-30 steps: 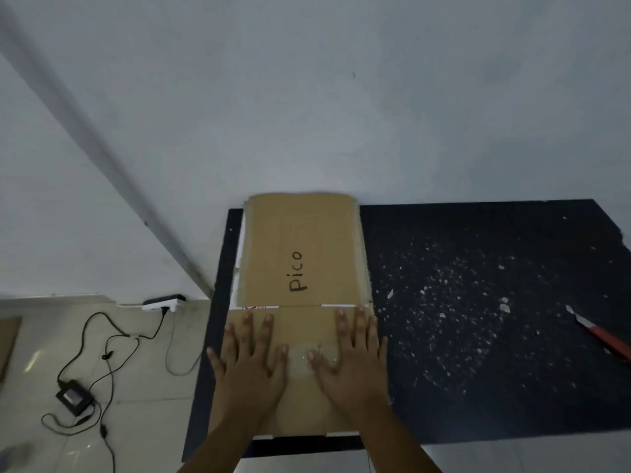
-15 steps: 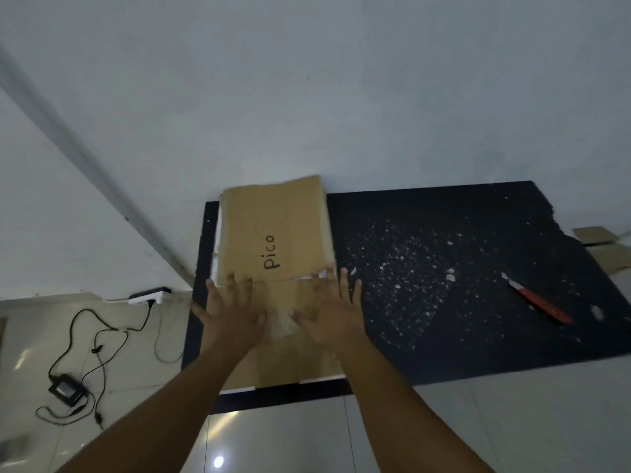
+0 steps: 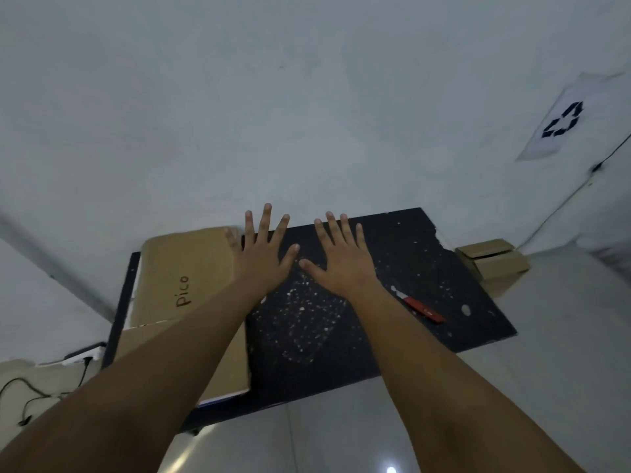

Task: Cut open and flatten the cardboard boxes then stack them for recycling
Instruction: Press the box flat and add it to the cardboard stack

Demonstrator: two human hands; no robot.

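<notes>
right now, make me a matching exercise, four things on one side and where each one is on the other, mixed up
Things:
1. flattened cardboard
2. red utility knife
3. recycling sign
4. small cardboard box

Places:
A. on the wall, upper right
B. left end of the black mat
C. on the floor past the mat's right edge
D. on the mat, right of the right hand

Pairs: 1-B, 2-D, 3-A, 4-C
</notes>
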